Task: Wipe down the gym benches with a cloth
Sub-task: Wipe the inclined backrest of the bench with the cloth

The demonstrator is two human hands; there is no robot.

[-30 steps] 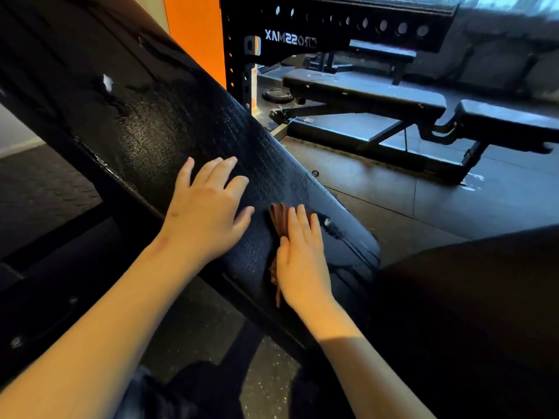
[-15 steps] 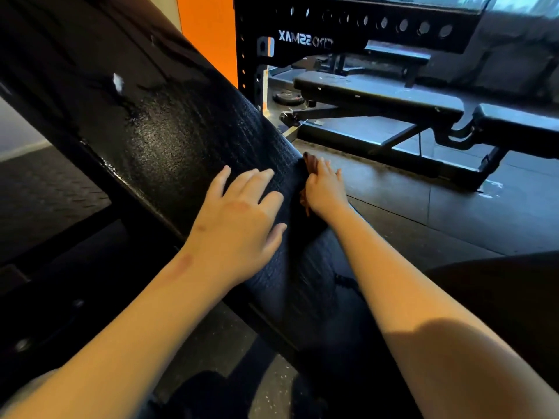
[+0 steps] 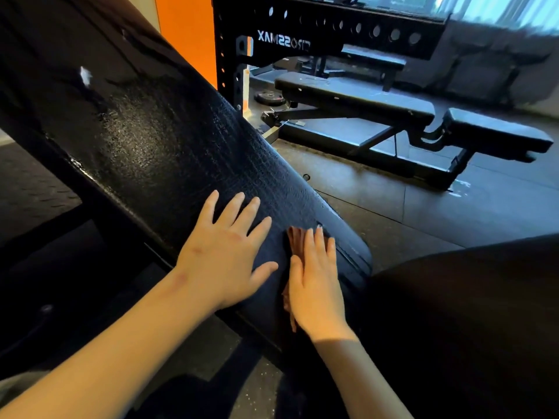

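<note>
Brown cloth [image 3: 295, 241], bunched, lies under the flat right hand [image 3: 316, 288], whose straight fingers press it onto the lower end of a slanted black textured bench pad [image 3: 169, 140], lower centre of frame. Beside it the left hand [image 3: 225, 258] rests flat, fingers spread. Upper right, a flat black bench [image 3: 357, 98] stands on dark rubber floor [image 3: 423, 213].

Sliding the right hand [image 3: 314, 285] and cloth [image 3: 295, 240] back down the pad [image 3: 169, 140] from its far edge. Now pressing flat near the rounded lower end, just beside the left hand [image 3: 223, 255]. Drawing the outstretched right arm back in.
</note>
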